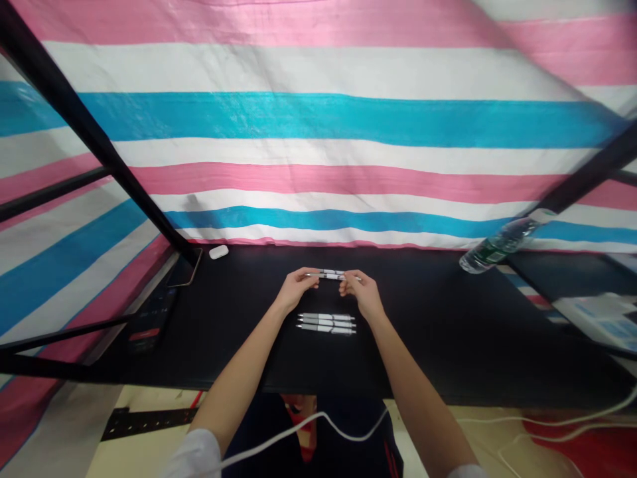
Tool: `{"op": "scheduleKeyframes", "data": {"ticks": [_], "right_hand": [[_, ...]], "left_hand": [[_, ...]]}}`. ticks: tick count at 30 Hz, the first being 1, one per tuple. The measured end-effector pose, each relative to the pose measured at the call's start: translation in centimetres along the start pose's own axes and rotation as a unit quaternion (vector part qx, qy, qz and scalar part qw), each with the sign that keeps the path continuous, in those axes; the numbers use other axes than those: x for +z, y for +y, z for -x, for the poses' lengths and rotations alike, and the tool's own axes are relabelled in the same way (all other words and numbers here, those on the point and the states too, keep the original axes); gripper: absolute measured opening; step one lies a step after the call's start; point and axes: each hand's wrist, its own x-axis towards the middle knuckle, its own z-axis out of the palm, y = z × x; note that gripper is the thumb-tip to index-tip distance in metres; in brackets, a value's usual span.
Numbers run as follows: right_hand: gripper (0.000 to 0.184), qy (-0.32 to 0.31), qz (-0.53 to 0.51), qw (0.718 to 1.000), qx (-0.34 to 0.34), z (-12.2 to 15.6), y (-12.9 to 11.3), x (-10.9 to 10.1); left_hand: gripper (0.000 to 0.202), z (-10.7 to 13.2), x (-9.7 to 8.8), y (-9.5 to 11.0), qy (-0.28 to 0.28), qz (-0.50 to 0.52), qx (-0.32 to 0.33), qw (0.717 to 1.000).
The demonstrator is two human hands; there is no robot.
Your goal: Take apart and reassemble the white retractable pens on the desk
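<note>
In the middle of the black table top (438, 332), my left hand (298, 289) and my right hand (359, 292) both pinch a slim white pen (326, 274). My left hand grips it near one end and my right hand near the other, with the fingertips close together at the pen's middle. Just below my wrists, several more white pens (327, 322) lie side by side, parallel and apart from my hands. Their metal clips and tips catch the light.
A white earbud case (218, 251) and a phone (185, 267) sit at the far left of the table, near a dark flat device (154, 315). A water bottle (500, 244) lies tilted at the right. Black frame poles and a striped tarp surround the table. A white cable (298, 435) crosses below.
</note>
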Motion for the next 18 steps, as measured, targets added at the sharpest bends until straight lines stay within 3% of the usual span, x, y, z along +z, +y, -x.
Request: {"op": "scheduleKeyframes", "data": {"ticks": [4,14,18], "right_hand": [[0.040,-0.022,-0.040,0.999,0.005,-0.03,-0.07,-0.09],[0.033,0.018,-0.029,0.999,0.014,-0.27,0.24,-0.09],[0.035,0.018,-0.044,0.999,0.009,-0.37,0.17,-0.21]], "left_hand": [[0.028,-0.17,-0.20,-0.29,0.001,0.001,0.006,1.000],[0.032,0.05,-0.02,0.07,-0.012,-0.023,0.025,0.999],[0.038,0.05,0.14,0.20,0.002,-0.018,0.004,1.000]]}}
